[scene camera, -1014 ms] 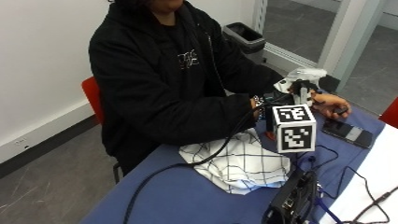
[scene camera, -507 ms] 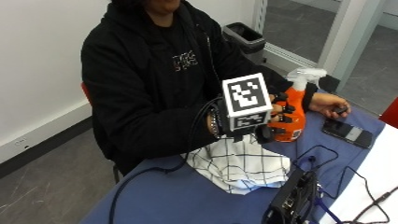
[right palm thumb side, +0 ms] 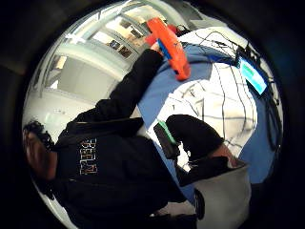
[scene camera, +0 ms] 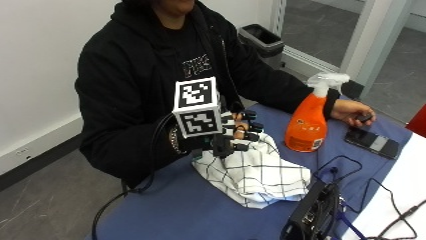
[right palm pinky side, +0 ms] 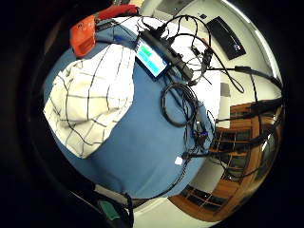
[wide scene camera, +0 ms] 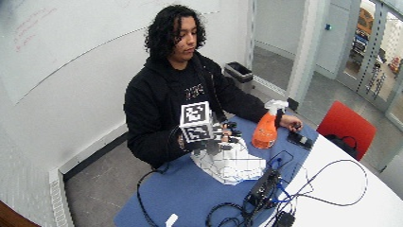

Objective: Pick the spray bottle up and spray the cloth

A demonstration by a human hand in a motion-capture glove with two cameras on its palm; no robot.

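An orange spray bottle [scene camera: 306, 127] with a white trigger head stands upright on the blue table [scene camera: 200, 210], free of both hands. Just left of it lies a crumpled white cloth [scene camera: 259, 170] with a dark check. My gloved right hand [scene camera: 234, 135] hovers over the cloth's end nearest the person, fingers relaxed, holding nothing. In the wide view the hand [wide scene camera: 220, 135], cloth [wide scene camera: 230, 161] and bottle [wide scene camera: 264, 132] line up along the table's edge. The little finger side palm view looks down on the cloth [right palm pinky side: 90, 104] and bottle [right palm pinky side: 85, 33]; the thumb side view shows both too, cloth [right palm thumb side: 224, 105] and bottle [right palm thumb side: 169, 47].
The person's bare left hand [scene camera: 353, 111] rests beyond the bottle, beside a dark phone [scene camera: 371, 142]. A black device box [scene camera: 313, 215] with looping cables [scene camera: 346, 170] sits at the table's near side. A bin [scene camera: 263, 40] and a red chair [wide scene camera: 343, 125] stand off the table.
My hand was at the bottle half a second ago; it has let go and moved left, over the cloth. The bottle stands where it was.
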